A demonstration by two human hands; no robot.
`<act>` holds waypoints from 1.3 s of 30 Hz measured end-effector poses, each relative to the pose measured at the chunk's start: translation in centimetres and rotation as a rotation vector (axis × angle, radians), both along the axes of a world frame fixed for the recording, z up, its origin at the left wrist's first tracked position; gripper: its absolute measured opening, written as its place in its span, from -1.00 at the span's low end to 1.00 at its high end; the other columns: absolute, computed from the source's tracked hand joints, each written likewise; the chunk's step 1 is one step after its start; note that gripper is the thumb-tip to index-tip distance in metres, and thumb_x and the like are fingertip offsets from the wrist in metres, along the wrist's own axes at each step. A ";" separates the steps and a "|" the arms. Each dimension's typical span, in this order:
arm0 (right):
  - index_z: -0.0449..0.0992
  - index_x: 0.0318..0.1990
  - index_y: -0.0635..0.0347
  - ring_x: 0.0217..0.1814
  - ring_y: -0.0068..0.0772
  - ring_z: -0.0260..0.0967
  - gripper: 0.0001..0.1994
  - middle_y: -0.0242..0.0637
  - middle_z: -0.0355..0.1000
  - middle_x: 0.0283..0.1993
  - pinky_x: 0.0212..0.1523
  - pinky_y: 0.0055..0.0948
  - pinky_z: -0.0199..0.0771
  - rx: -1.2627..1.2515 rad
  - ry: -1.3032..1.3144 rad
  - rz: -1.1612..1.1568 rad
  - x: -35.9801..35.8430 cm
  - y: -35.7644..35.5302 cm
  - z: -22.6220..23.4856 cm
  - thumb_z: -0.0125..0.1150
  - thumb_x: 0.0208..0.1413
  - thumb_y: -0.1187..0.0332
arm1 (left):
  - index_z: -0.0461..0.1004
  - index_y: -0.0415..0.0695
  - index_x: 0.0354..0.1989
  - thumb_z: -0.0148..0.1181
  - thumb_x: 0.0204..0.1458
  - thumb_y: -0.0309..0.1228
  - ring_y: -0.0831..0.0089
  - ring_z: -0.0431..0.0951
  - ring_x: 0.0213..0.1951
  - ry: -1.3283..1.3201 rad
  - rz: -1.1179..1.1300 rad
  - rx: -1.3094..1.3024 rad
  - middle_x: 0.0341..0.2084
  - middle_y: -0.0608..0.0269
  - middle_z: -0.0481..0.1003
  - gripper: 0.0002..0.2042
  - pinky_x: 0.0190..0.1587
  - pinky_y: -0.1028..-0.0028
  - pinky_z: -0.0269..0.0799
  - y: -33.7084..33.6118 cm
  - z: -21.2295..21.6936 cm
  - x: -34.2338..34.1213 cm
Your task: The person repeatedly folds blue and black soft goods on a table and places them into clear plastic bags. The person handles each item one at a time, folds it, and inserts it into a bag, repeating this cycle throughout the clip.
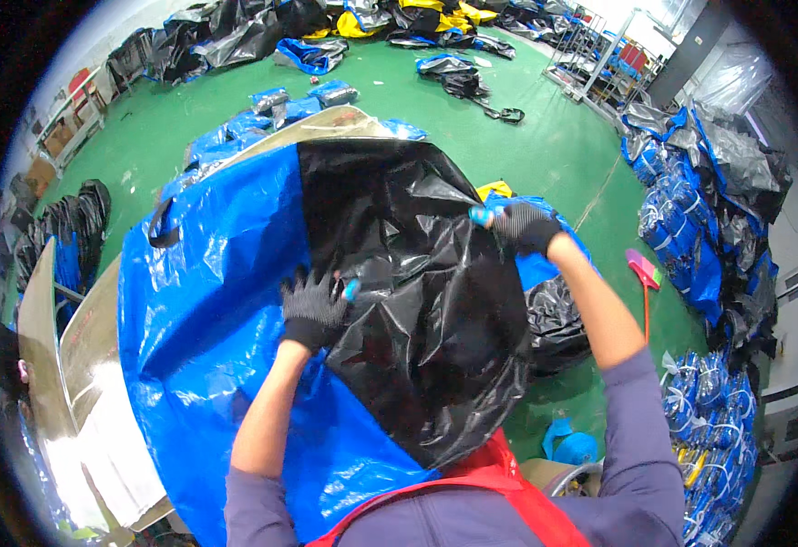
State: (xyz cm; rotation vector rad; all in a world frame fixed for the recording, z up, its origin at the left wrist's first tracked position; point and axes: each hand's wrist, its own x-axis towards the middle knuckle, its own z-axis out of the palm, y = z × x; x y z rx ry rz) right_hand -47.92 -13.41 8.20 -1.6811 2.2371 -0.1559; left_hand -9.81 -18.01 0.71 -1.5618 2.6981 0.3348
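A large glossy plastic sheet (226, 264), blue on the left and black on the right, is spread in front of me. Its black part is wrinkled, and a short black strap loop (163, 225) is fixed near the upper left edge. My left hand (315, 305), in a dark grey glove with a blue thumb tip, lies on it near the colour seam with the fingers spread. Farther right, my right hand (525, 228), gloved alike, is closed on the sheet's black edge. Its fingertips are partly hidden.
Under the sheet, a pale board (326, 123) juts out at the far side. Folded blue bundles (718, 401) are stacked at the right, near a pink-headed broom (643, 269). Beside my right forearm lies black plastic (556, 319). Heaps of bags (312, 56) line the green floor's far side.
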 end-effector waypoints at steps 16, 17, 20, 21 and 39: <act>0.31 0.08 0.15 -0.04 -0.11 0.40 -0.41 -0.08 0.44 -0.11 0.07 -0.26 0.37 -0.253 -0.096 -0.193 3.2 12.5 6.2 0.38 -0.20 0.38 | 0.04 0.23 0.37 0.02 -0.21 0.40 -0.05 -0.27 0.41 0.290 -0.430 -0.182 0.38 0.01 -0.07 -0.07 0.27 -0.29 -0.59 3.4 -4.0 -6.6; 0.28 0.13 0.17 -0.03 -0.06 0.42 -0.36 -0.05 0.45 -0.10 0.06 -0.24 0.38 -0.339 0.079 -0.061 4.1 12.2 7.1 0.39 -0.17 0.35 | 0.06 0.22 0.37 0.03 -0.21 0.39 -0.06 -0.26 0.41 0.211 -0.407 -0.184 0.38 0.01 -0.07 -0.07 0.27 -0.30 -0.58 3.3 -4.1 -7.1; 0.33 0.14 0.04 0.09 0.00 0.36 -0.44 0.00 0.37 0.05 0.15 -0.17 0.28 -0.661 0.411 0.204 10.2 10.0 6.6 0.29 -0.09 0.27 | 0.18 0.17 0.30 0.11 -0.20 0.32 -0.08 -0.15 0.38 0.141 -0.375 -0.005 0.35 -0.01 -0.01 -0.15 0.29 -0.21 -0.36 3.2 -3.6 -8.0; 0.26 0.20 0.07 0.15 0.04 0.30 -0.38 0.05 0.34 0.10 0.18 -0.18 0.26 -0.571 0.122 0.400 12.1 8.4 5.1 0.29 -0.06 0.20 | 0.20 0.18 0.28 0.15 -0.20 0.28 -0.06 -0.05 0.35 0.163 -0.383 0.081 0.32 -0.06 0.05 -0.17 0.30 -0.13 -0.22 3.0 -2.9 -7.6; -0.10 0.42 -0.08 0.47 0.11 -0.18 -0.04 0.02 -0.07 0.43 0.41 0.08 -0.32 0.045 0.623 0.484 10.5 -4.0 -7.0 -0.18 -0.04 -0.45 | 0.51 -0.27 -0.21 0.26 0.00 -0.11 0.44 0.45 -0.33 0.766 1.241 0.219 -0.37 0.23 0.53 -0.59 -0.25 0.39 0.39 36.1 -3.2 44.3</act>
